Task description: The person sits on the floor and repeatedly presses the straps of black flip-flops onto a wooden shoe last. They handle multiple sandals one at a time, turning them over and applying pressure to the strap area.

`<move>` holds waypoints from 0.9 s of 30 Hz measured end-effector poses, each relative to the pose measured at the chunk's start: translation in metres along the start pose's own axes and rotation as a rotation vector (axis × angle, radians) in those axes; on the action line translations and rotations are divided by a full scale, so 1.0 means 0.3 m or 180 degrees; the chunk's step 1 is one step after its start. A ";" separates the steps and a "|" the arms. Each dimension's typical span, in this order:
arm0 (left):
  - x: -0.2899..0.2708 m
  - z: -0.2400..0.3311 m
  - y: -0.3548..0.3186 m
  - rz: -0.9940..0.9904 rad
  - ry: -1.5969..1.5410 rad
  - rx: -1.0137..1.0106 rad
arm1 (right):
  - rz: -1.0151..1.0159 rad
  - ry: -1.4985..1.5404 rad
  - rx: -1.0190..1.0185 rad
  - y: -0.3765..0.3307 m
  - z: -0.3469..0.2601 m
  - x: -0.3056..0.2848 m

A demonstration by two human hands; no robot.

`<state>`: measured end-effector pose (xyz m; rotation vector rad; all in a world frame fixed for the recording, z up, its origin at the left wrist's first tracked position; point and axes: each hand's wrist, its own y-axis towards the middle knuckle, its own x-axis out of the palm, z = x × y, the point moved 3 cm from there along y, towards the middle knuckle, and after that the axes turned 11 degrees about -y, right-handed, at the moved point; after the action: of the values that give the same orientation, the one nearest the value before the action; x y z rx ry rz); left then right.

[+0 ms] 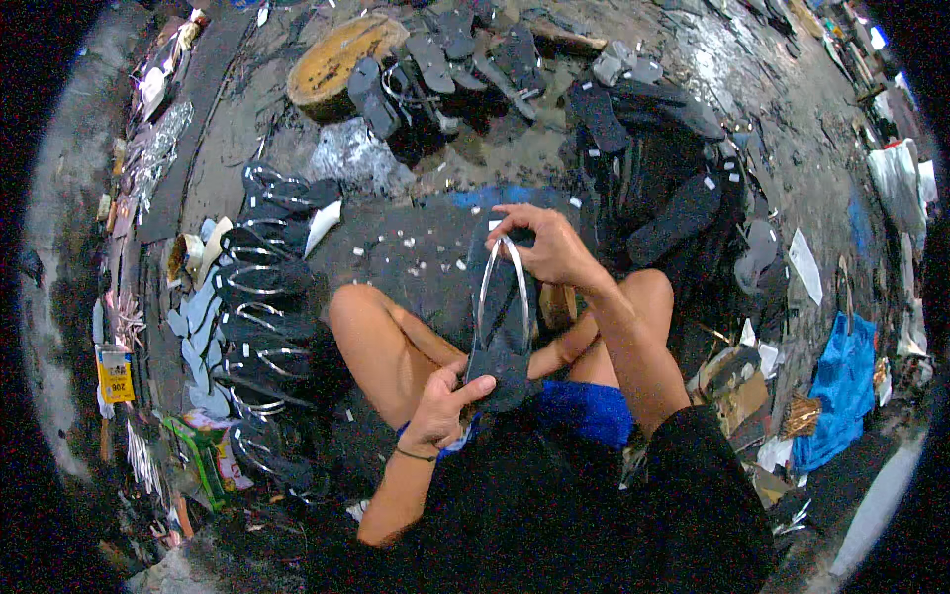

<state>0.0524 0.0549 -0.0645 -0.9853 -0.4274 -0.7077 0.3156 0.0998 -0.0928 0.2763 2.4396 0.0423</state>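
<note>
A black flip-flop is held upright in front of me, between my bent legs. My left hand grips its lower end, thumb lying across the sole and fingers behind. Up at the other end, my right hand pinches the tip of the silvery V-shaped strap between thumb and forefinger, its other fingers raised. The strap's two arms run down along the sole. How the strap's tip meets the sole is hidden by the fingers.
Strapped black flip-flops line up at my left, beside light grey sole-shaped pieces. Ahead stands a round wooden block near several dark soles. More black soles are piled at right, with a blue bag beyond.
</note>
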 end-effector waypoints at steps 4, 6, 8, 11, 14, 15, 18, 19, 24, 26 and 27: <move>-0.070 0.021 0.108 0.0366 -0.0424 0.0392 | -0.0808 0.0601 0.0376 0.158 0.188 0.050; -0.133 0.086 0.189 0.0561 -0.0574 0.0654 | -0.0538 -0.1226 0.0470 0.325 0.354 0.049; -0.212 0.186 0.259 0.0970 -0.0369 0.1203 | -0.0544 -0.2016 0.0712 0.462 0.531 0.055; -0.345 0.377 0.304 0.1244 -0.0561 0.1871 | -0.0673 -0.2269 0.1413 0.584 0.776 0.077; -0.486 0.600 0.310 0.1154 -0.0609 0.2518 | -0.0511 -0.2692 0.1269 0.630 0.909 0.116; -0.544 0.673 0.298 0.1362 -0.0750 0.2611 | -0.0280 -0.2960 0.0897 0.639 0.922 0.113; -0.643 0.802 0.290 0.2027 -0.0709 0.3325 | 0.1410 -0.2531 0.0104 0.581 0.882 0.047; -0.650 0.793 0.305 0.2775 -0.0238 0.3098 | 0.1751 -0.2217 0.0278 0.537 0.858 0.011; -0.364 0.477 0.488 0.1353 0.0073 0.2595 | 0.1772 0.1900 0.1673 0.069 0.538 0.009; -0.197 0.360 0.483 0.0791 0.0184 0.2247 | 0.1035 0.2349 0.1790 -0.177 0.291 0.105; -0.120 0.330 0.432 0.0501 0.0244 0.2212 | 0.0578 0.2410 0.1958 -0.286 0.172 0.146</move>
<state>0.1175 0.1997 -0.1159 -0.3288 -0.4767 -0.4019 0.2992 0.0230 -0.1689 0.8860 3.1085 -0.6411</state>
